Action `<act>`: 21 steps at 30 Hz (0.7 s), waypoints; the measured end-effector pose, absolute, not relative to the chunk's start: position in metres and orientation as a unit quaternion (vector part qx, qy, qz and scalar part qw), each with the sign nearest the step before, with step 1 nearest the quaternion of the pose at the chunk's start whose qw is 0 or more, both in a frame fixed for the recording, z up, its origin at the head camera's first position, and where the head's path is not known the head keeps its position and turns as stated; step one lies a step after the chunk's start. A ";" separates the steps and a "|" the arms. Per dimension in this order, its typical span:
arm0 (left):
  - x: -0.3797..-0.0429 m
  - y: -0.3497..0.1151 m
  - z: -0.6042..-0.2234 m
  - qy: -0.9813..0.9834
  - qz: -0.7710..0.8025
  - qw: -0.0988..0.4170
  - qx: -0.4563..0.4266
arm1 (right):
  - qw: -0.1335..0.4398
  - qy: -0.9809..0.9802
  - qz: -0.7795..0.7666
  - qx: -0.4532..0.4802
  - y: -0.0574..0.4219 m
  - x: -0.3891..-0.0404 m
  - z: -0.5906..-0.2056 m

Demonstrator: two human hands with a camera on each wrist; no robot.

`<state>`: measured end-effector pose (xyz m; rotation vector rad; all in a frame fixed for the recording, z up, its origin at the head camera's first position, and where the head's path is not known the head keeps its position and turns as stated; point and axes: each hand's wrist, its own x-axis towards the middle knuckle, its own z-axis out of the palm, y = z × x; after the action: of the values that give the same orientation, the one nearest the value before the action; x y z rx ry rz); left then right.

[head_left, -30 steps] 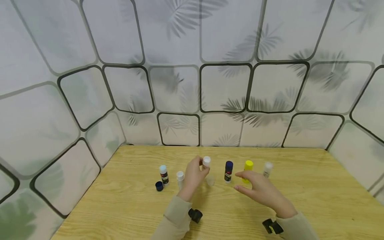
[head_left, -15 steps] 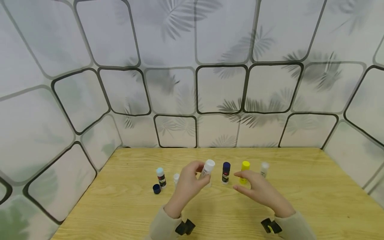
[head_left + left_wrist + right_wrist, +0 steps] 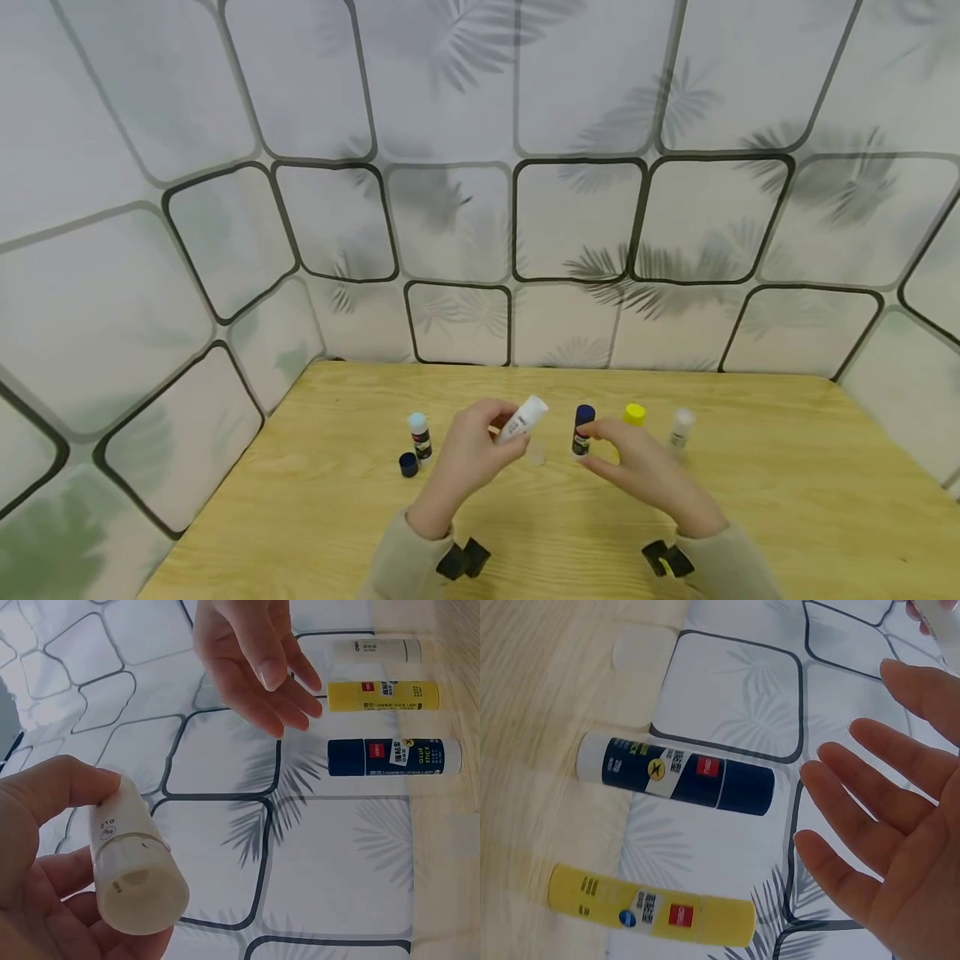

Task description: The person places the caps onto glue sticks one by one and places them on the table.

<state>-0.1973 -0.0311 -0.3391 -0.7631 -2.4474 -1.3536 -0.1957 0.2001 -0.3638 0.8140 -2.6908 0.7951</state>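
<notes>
My left hand (image 3: 468, 450) grips a white glue stick (image 3: 522, 419) between thumb and fingers, above the table and tilted with its upper end to the right. In the left wrist view, the hollow end of this glue stick (image 3: 141, 881) faces the camera. My right hand (image 3: 648, 467) has its fingers spread and holds nothing. It is nearest to the dark blue glue stick (image 3: 676, 774) and the yellow glue stick (image 3: 652, 906), both upright on the table. A pale translucent flat piece (image 3: 536, 456) lies on the table between the hands.
A clear-capped white glue stick (image 3: 681, 429) stands at the right. At the left is a glue stick with a pale blue top (image 3: 421, 437), beside a loose dark blue cap (image 3: 408, 464). Patterned cloth (image 3: 577, 221) walls the wooden table (image 3: 555, 533) at the back and sides.
My left hand has raised the white glue stick and tipped it from near upright to a rightward slant. It now hides another white stick at the left. My right hand has shifted slightly left.
</notes>
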 end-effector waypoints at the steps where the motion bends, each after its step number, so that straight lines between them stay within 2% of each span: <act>1: -0.197 -0.031 -0.339 -0.838 -0.464 0.119 -0.262 | 0.111 -0.915 0.272 0.277 0.199 -0.197 -0.364; 9: -0.195 -0.034 -0.334 -0.834 -0.472 0.096 -0.268 | 0.114 -0.906 0.298 0.278 0.178 -0.210 -0.361; 21: -0.196 -0.037 -0.336 -0.834 -0.467 0.098 -0.279 | 0.094 -0.898 0.341 0.262 0.145 -0.225 -0.367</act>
<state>-0.1964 -0.0365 -0.3358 -0.8251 -2.4666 -1.3811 -0.2251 0.1450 -0.3675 0.7766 -2.6644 1.0103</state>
